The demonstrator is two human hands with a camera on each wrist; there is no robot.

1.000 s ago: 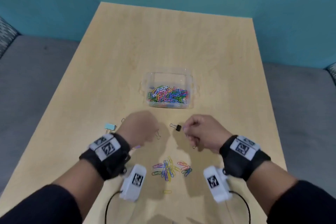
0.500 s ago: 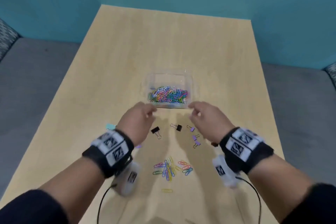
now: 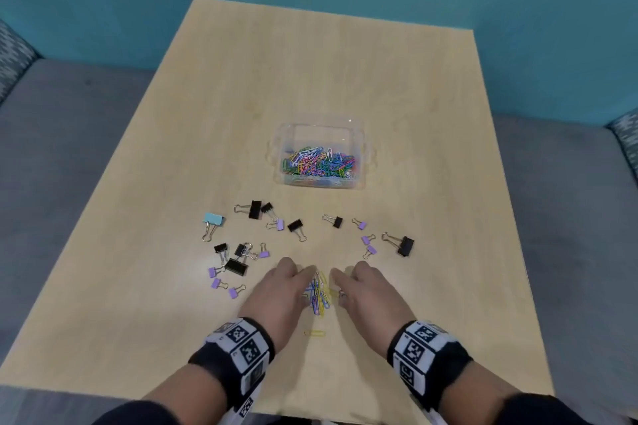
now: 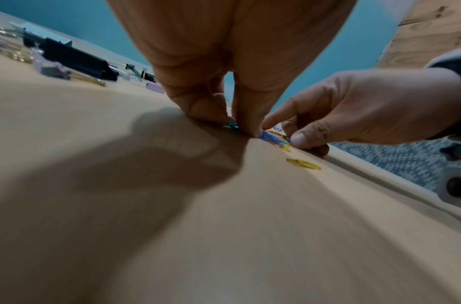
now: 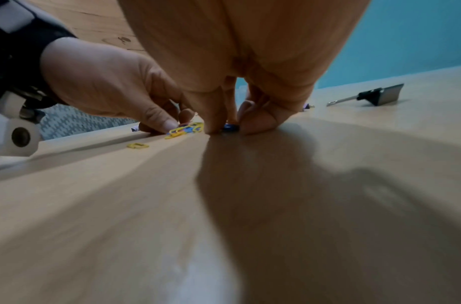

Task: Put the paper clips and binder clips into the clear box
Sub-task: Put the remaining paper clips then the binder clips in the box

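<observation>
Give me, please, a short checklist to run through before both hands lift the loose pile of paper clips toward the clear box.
1. Both hands at the pile: ok. The left hand and right hand flank the paper clip pile, fingertips down on the table.
2. Pile firmly gripped: cannot tell. The fingers touch the clips, but whether they have closed round them is not clear.
3. Whole pile gathered: not ok. One stray yellow clip lies apart, nearer the person.
4. Clear box open and reachable: ok. No lid shows, and clips already lie inside.
5. Path to the box: ok if lifted; binder clips lie between.
</observation>
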